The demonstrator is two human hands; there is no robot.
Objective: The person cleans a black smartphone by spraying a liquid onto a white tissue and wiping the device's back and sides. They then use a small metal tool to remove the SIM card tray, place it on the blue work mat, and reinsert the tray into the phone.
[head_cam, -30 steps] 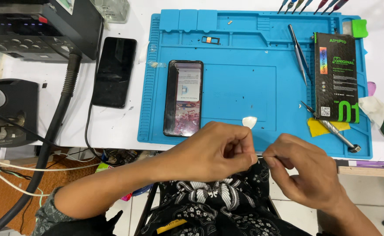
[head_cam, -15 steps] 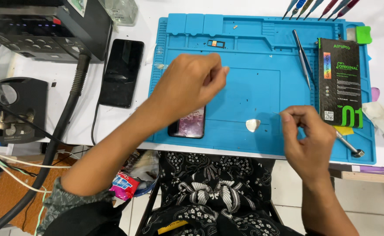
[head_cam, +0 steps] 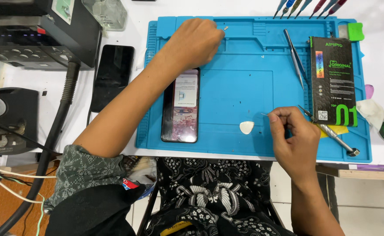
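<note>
While the left hand (head_cam: 199, 41) reaches over the lit phone (head_cam: 182, 105) to the blue mat's (head_cam: 244, 83) top trays, pinching what may be a tiny screw (head_cam: 225, 28), the right hand (head_cam: 292, 133) pinches a thin pin (head_cam: 265, 115) beside the white pick (head_cam: 246, 127).

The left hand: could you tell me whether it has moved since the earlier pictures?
Yes. The left hand has travelled away from the right hand, up across the phone, to the small compartments along the blue mat's far edge.
</note>
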